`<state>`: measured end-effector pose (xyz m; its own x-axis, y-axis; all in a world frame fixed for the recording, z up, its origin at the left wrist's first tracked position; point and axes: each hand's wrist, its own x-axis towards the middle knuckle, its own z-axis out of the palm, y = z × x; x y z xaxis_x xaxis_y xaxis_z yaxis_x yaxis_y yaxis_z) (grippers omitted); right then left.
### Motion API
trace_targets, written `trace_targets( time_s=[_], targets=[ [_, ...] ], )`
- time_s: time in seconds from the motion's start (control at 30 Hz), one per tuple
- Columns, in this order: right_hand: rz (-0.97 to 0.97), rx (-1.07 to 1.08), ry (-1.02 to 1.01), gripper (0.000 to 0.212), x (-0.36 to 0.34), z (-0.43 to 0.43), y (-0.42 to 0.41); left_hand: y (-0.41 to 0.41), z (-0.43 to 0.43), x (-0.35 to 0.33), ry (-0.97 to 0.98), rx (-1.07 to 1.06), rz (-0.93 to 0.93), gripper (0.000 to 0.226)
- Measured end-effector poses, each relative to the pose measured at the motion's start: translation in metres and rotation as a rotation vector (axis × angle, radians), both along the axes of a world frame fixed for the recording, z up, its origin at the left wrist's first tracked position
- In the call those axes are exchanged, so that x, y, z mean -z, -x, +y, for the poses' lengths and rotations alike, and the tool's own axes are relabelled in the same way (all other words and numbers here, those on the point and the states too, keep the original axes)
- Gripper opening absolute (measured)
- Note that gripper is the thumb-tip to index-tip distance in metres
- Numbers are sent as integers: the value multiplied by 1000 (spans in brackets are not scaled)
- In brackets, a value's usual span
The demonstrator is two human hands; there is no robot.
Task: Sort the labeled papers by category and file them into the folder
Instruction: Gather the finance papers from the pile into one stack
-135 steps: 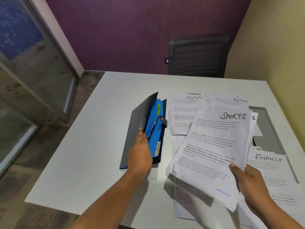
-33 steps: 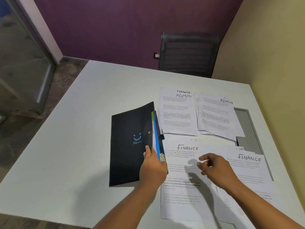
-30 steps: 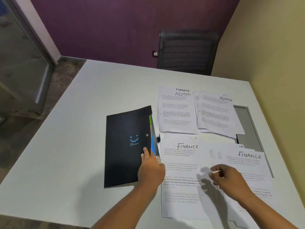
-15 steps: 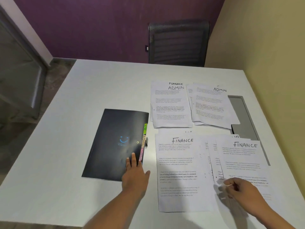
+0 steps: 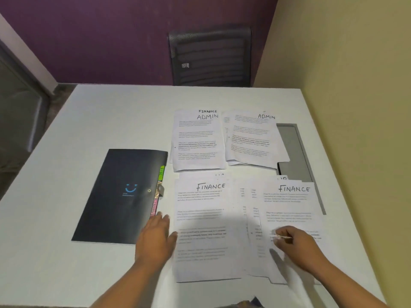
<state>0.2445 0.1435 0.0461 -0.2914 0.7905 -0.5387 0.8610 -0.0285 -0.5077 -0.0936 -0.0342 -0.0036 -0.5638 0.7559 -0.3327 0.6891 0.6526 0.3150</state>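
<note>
- The left hand point(image 5: 155, 238) lies flat with straight fingers and holds nothing. Its fingertips are at the near right corner of the closed black folder point(image 5: 124, 196).
- The right hand point(image 5: 293, 245), fingers curled, pinches a small pale strip point(image 5: 283, 237) over the right FINANCE stack point(image 5: 291, 207). What the strip is cannot be told.
- Between the hands, touching the left thumb, lies the left FINANCE stack point(image 5: 200, 230).
- Just beyond the left fingertips, coloured tabs point(image 5: 159, 192) poke from the folder's edge.
- Well beyond the left hand sits the left ADMIN stack point(image 5: 196, 141), and beyond the right hand the right ADMIN stack point(image 5: 251, 141).
- Farthest, past the white table point(image 5: 89, 121), stands a dark chair point(image 5: 211, 56).
</note>
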Motion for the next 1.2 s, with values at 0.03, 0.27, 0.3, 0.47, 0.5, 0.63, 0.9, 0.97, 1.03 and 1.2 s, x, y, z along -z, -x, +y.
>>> trace_targets(
  time_s=[0.03,0.27,0.3,0.47,0.5,0.63,0.9,0.97,1.03,1.2],
  targets=[
    [10,28,-11,15,2,4,-6,-12,4,-1,-44,-40,-11,58],
    [30,232,-119,37,23,29,-67,-63,26,0,33,-389,-62,45],
    [22,259,-127,40,26,33,-76,-64,26,4,65,-424,-48,52],
    [-143,337,-103,60,37,48,-115,-67,39,7,75,-566,-117,61],
    [-183,341,-90,65,38,50,-119,-69,42,4,55,-609,-162,57],
    [-278,351,-82,77,43,54,-123,-67,45,2,17,-668,-260,53],
    [-217,448,-4,43,54,64,-120,-67,38,-16,-188,-607,-281,35],
    [-207,449,-8,27,55,66,-121,-67,34,-19,-243,-617,-322,26],
    [-163,467,-28,21,55,64,-121,-66,30,-24,-302,-641,-352,21],
    [67,547,-67,38,45,54,-133,-66,22,-40,-406,-672,-429,14]
  ],
)
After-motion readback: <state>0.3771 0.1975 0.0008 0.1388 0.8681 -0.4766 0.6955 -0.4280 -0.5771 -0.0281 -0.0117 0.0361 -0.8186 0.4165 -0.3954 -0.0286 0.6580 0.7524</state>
